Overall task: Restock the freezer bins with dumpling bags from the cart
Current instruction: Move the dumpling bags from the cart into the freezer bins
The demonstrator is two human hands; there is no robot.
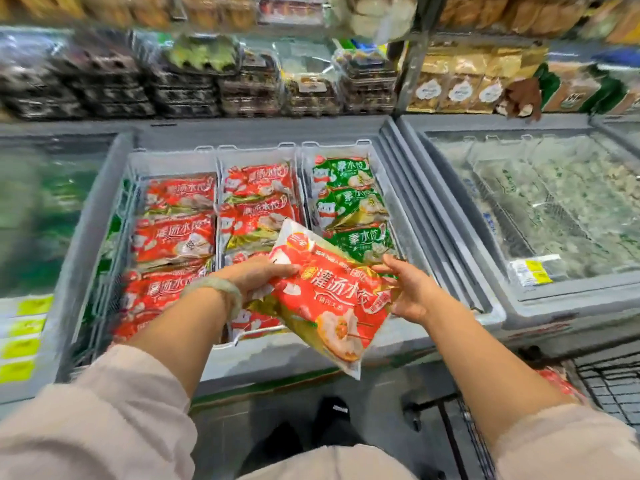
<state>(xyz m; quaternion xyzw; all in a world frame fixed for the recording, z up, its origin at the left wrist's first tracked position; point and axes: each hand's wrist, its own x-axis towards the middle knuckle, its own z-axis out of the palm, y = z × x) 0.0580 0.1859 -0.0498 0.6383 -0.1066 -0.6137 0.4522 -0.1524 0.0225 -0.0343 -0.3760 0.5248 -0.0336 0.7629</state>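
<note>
Both arms reach out over the freezer (259,362), beige sleeves pushed back and forearms bare. The left hand (263,275) comes in from the left, with a pale bangle (221,289) on its wrist. Its thumb is laid over the top face of the dumpling bag (332,299) and its fingers are curled beneath, so it grips the bag's left edge. The right hand (412,292) is on the opposite side, palm turned inward. Its fingers are spread and nearly straight, touching the bag's gold right edge rather than wrapped round it.

The bag is red with gold trim, bold white characters across the middle and a picture of dumplings at its near end. It looks plump and sealed.

It is held in the air above the near end of the middle bin (258,150) and the freezer's front rim. Its long axis runs diagonally: the far end tips up and left toward the bins, and the near end drops down and right toward the person, printed face up.

Below, the left bin (173,157) and the middle bin hold matching red bags (173,237), and the right bin (332,147) holds green bags (349,199). At the lower right, the black wire cart (609,379) shows another red pack (557,379).
</note>
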